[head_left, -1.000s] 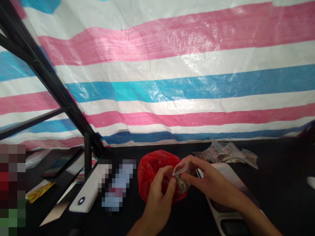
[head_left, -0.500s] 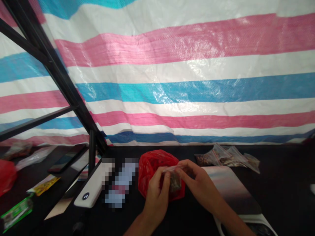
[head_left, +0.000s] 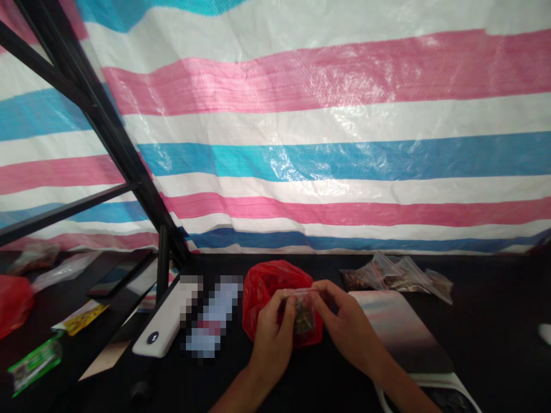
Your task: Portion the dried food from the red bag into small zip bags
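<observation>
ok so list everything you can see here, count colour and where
small zip bag: 1, clear with dark contents, pinched between both hands
red plastic bag: 1, red, on the table just behind the hands
zip bag pile: several, clear and filled, back right by the tarp
silver platform: 1, silver on a white base, maybe a scale, right of the hands
power bank: 1, white, left of the red plastic bag
second red bag: 1, red, far left
green packet: 1, green, lower left
yellow packet: 1, yellow, lower left
tarp: 1, pink, blue and white stripes, backdrop
frame: 1, black, left
table: 1, black
left hand: 1, gripping the small zip bag
right hand: 1, gripping it too
</observation>
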Demonstrator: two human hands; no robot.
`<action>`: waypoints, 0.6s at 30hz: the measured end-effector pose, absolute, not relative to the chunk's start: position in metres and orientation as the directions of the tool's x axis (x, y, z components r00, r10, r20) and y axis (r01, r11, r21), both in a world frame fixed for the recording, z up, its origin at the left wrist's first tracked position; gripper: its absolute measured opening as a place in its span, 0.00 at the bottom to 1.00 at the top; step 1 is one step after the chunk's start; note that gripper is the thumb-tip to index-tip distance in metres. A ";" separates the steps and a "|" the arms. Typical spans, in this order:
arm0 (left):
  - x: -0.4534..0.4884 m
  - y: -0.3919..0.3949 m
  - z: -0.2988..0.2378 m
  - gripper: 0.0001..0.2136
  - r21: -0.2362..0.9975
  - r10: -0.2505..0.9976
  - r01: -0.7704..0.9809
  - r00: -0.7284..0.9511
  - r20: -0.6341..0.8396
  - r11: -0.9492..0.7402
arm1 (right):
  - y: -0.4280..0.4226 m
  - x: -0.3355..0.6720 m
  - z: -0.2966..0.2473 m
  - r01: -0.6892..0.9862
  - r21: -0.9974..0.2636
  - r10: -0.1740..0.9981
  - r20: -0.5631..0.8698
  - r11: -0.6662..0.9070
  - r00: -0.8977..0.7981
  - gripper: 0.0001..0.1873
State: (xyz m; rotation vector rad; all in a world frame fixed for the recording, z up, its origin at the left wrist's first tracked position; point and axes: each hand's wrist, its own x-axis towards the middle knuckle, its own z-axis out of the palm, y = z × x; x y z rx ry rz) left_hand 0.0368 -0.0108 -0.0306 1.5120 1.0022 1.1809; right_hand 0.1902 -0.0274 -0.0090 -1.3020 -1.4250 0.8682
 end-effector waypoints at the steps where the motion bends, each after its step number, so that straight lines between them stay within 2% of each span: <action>1: 0.037 -0.011 -0.031 0.16 0.973 0.957 0.051 0.200 0.211 -0.226 | -0.027 0.190 -0.009 0.281 -0.944 0.980 0.194 0.171 0.054 0.14; 11: 0.036 -0.007 -0.031 0.15 0.971 0.957 0.037 0.184 0.225 -0.235 | -0.026 0.192 -0.011 0.258 -0.953 0.984 0.172 0.157 0.037 0.13; 18: 0.037 -0.007 -0.032 0.12 0.965 0.955 0.021 0.151 0.254 -0.260 | -0.026 0.191 -0.014 0.320 -0.914 0.965 0.261 0.249 -0.008 0.11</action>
